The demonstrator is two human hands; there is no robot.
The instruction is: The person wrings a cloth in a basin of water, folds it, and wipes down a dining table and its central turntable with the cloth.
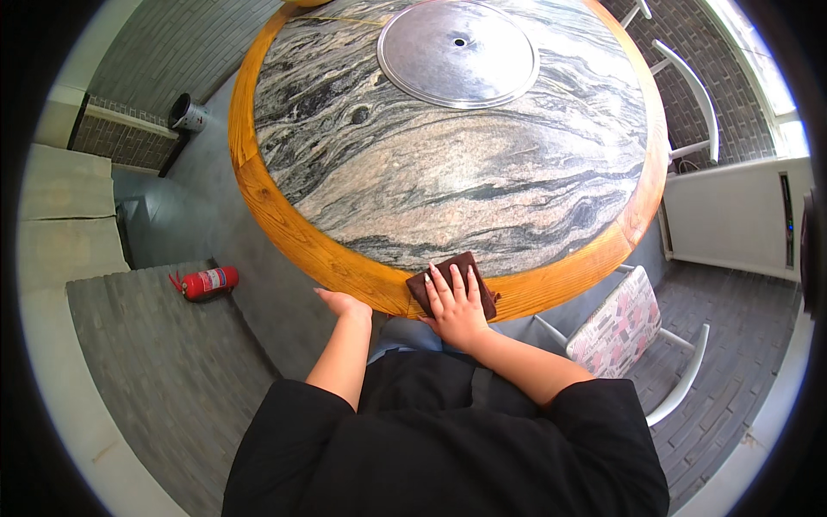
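A folded dark brown cloth [470, 264] lies on the near rim of a round table, partly on the wooden edge [293, 234] and partly on the stone top. My right hand [457, 312] rests flat over it, fingers stretched out and apart, covering its middle. Left of the cloth, my left hand [345, 303] is by the outer side of the wooden edge, with a digit pointing out to the left. Part of that hand is turned from view. The tabletop [413, 185] is grey, black and pinkish veined stone.
A round metal disc [457, 60] with a small central hole sits at the table's far part. A white chair with a patterned seat [616, 327] stands close on my right. A red fire extinguisher [209, 283] is at left; a bin [189, 114] stands farther back.
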